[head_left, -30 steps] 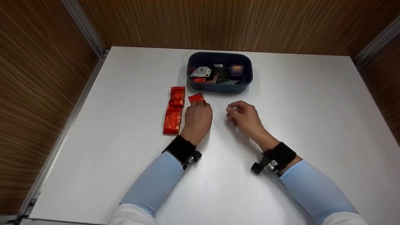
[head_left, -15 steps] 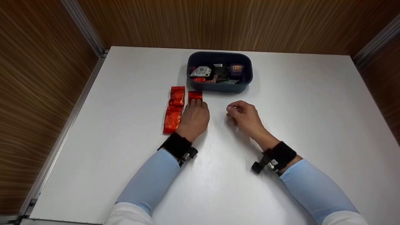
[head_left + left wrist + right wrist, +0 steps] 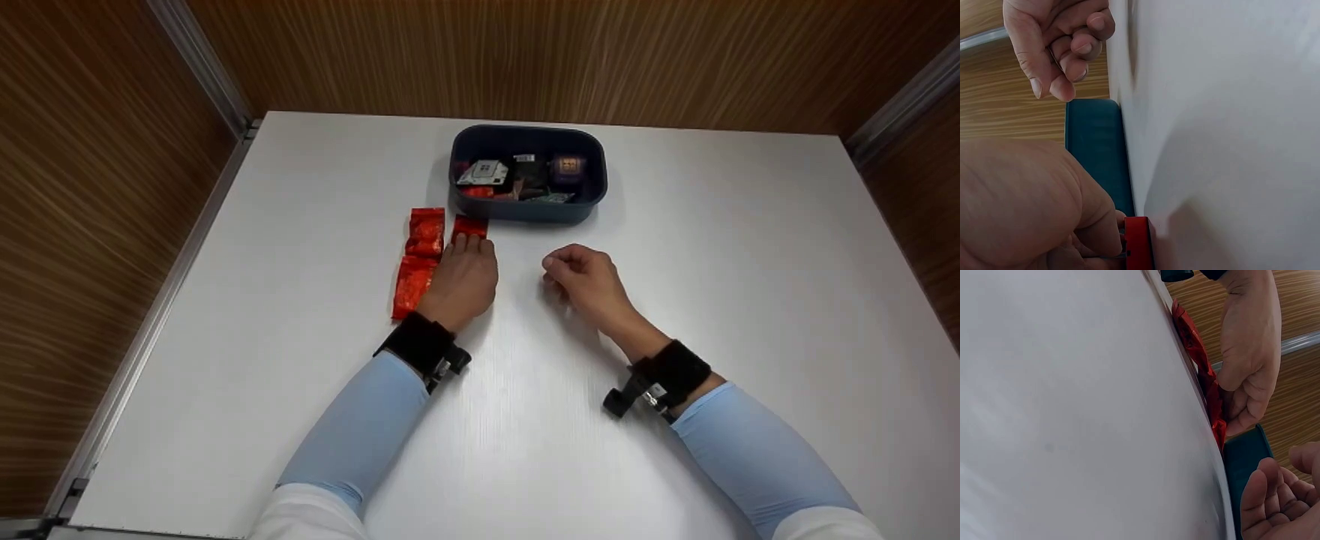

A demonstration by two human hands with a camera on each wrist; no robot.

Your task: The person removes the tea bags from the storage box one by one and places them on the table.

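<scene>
Person wears 2 pale blue close-fitting sleeves reaching each wrist over white cloth at the upper arms, with 2 black padded wristbands, each carrying a small black camera mount with metallic fittings; left hand (image 3: 463,279) and right hand (image 3: 586,281) are bare.

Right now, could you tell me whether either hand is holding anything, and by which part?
The left hand rests its fingertips on the near end of a red packet lying on the table. The right hand is loosely curled and holds nothing.
</scene>
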